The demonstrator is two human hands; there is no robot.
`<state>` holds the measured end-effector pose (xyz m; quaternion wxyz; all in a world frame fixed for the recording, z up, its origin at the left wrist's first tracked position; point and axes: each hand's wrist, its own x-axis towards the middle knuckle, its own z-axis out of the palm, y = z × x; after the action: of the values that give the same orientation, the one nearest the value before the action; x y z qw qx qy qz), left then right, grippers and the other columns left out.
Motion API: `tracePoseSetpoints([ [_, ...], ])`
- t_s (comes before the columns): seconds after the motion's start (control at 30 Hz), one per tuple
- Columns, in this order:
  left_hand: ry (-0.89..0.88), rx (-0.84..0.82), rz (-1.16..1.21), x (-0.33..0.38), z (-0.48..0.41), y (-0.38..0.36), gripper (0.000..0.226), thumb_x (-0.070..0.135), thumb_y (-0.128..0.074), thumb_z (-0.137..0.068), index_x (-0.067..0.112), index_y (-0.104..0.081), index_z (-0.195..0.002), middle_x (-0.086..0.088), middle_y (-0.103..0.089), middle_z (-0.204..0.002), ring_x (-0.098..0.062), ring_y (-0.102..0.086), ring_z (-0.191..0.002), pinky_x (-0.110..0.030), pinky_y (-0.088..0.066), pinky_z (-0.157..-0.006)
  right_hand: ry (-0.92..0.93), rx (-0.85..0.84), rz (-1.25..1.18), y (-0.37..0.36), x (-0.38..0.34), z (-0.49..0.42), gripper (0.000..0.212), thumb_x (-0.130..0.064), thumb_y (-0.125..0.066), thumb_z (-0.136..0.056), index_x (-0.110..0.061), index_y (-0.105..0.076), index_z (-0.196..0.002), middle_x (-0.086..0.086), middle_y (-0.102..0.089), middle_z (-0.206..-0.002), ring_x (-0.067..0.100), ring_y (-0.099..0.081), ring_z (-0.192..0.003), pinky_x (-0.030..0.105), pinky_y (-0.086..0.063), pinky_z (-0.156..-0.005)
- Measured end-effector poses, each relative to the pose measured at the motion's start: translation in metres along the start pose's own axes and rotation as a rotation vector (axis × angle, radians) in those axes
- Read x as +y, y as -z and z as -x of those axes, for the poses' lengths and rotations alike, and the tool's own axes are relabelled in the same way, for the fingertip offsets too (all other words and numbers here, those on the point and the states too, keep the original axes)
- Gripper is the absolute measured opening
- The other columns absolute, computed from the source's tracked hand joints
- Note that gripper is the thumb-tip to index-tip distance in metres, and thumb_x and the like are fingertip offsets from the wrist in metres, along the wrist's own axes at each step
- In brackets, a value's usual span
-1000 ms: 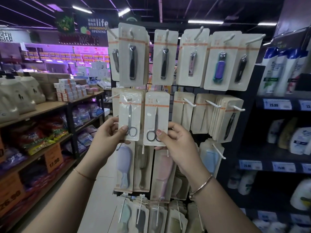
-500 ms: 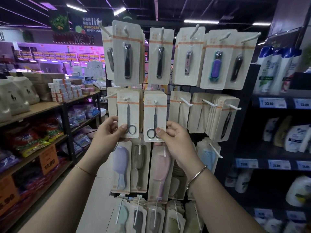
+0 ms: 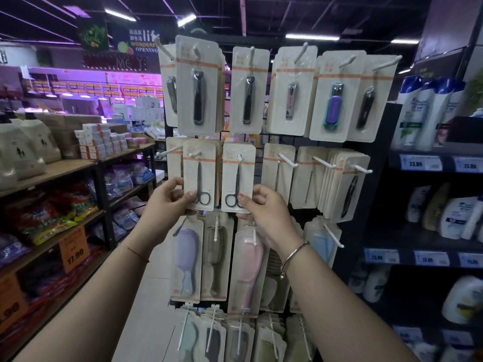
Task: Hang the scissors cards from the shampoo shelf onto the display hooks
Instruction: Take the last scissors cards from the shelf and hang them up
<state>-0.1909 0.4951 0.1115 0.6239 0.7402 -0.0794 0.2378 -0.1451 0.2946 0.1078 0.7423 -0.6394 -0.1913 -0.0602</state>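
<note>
Left hand [image 3: 167, 205] pinches lower edge of left card [image 3: 200, 176], thumb on front beside scissor loops; right hand [image 3: 264, 209] pinches bottom corner of right card [image 3: 239, 177]; both cards on white hooks [image 3: 240, 158], second row of rack, side by side, above combs [image 3: 187, 259].

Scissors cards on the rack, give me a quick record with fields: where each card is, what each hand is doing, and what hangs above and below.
left card: left scissors card, on hook
right card: right scissors card, on hook
left hand: pinches left card's bottom
right hand: pinches right card's bottom
above: nail clippers
below: combs
</note>
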Motion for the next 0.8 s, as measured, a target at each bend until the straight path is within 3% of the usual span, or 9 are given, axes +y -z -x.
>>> tracePoseSetpoints([
  [0.13, -0.007, 0.012, -0.023, 0.001, -0.001, -0.001, 0.018, 0.014, -0.059, -0.093, 0.005, -0.058, -0.108, -0.017, -0.067, -0.086, -0.022, -0.065, -0.078, -0.035, -0.058, -0.072, -0.008, 0.003, 0.035, 0.001, -0.001, -0.002, 0.019, -0.006, -0.064, -0.089, 0.004, -0.056, -0.103, 0.016, -0.066, -0.098, 0.019, -0.063, -0.084, 0.026, -0.061, -0.066],
  [0.2, -0.016, 0.023, -0.045, 0.001, -0.001, -0.002, 0.022, 0.013, -0.058, -0.093, 0.0, -0.055, -0.111, -0.03, -0.063, -0.091, -0.024, -0.063, -0.08, -0.034, -0.059, -0.071, -0.002, 0.004, 0.06, 0.003, -0.002, -0.001, 0.022, -0.007, -0.064, -0.089, 0.006, -0.056, -0.105, 0.015, -0.067, -0.098, 0.017, -0.064, -0.083, 0.027, -0.061, -0.067],
  [0.3, -0.028, 0.028, -0.068, 0.002, 0.0, -0.003, 0.027, 0.011, -0.057, -0.093, -0.006, -0.051, -0.113, -0.042, -0.057, -0.099, -0.027, -0.061, -0.082, -0.031, -0.059, -0.068, 0.01, -0.021, 0.086, 0.005, -0.004, 0.001, 0.006, -0.008, -0.064, -0.089, -0.004, -0.06, -0.092, 0.007, -0.069, -0.088, 0.01, -0.064, -0.075, 0.025, -0.06, -0.067],
  [0.37, -0.017, 0.03, -0.055, 0.002, 0.0, -0.005, 0.027, 0.011, -0.057, -0.093, -0.006, -0.05, -0.113, -0.038, -0.058, -0.096, -0.027, -0.061, -0.082, -0.033, -0.057, -0.069, 0.019, -0.022, 0.095, 0.006, -0.005, 0.002, 0.006, -0.008, -0.065, -0.088, -0.011, -0.059, -0.086, 0.004, -0.069, -0.083, 0.007, -0.064, -0.07, 0.025, -0.06, -0.066],
  [0.47, 0.0, 0.033, -0.019, 0.003, 0.001, -0.006, 0.026, 0.011, -0.058, -0.093, -0.005, -0.05, -0.112, -0.026, -0.059, -0.096, -0.027, -0.062, -0.083, -0.033, -0.058, -0.069, 0.013, -0.013, 0.101, 0.006, -0.006, 0.003, 0.01, -0.008, -0.065, -0.088, -0.004, -0.06, -0.096, 0.008, -0.068, -0.086, 0.011, -0.063, -0.074, 0.026, -0.059, -0.067],
  [0.67, 0.018, 0.036, -0.032, 0.0, 0.004, -0.004, 0.027, 0.013, -0.061, -0.091, -0.004, -0.054, -0.111, -0.038, -0.06, -0.101, -0.029, -0.065, -0.084, -0.036, -0.061, -0.073, 0.01, 0.006, 0.151, 0.008, -0.007, 0.005, 0.018, -0.008, -0.066, -0.087, 0.002, -0.06, -0.1, 0.009, -0.066, -0.083, 0.016, -0.062, -0.077, 0.021, -0.059, -0.063],
  [0.8, 0.031, 0.03, -0.108, -0.004, 0.008, 0.001, 0.031, 0.021, -0.066, -0.088, 0.008, -0.056, -0.115, -0.022, -0.067, -0.1, -0.028, -0.068, -0.089, -0.034, -0.059, -0.074, 0.051, 0.069, 0.336, 0.014, -0.007, 0.009, 0.014, -0.022, -0.072, -0.084, -0.016, -0.063, -0.093, -0.001, -0.066, -0.082, 0.015, -0.063, -0.075, 0.025, -0.055, -0.07],
])
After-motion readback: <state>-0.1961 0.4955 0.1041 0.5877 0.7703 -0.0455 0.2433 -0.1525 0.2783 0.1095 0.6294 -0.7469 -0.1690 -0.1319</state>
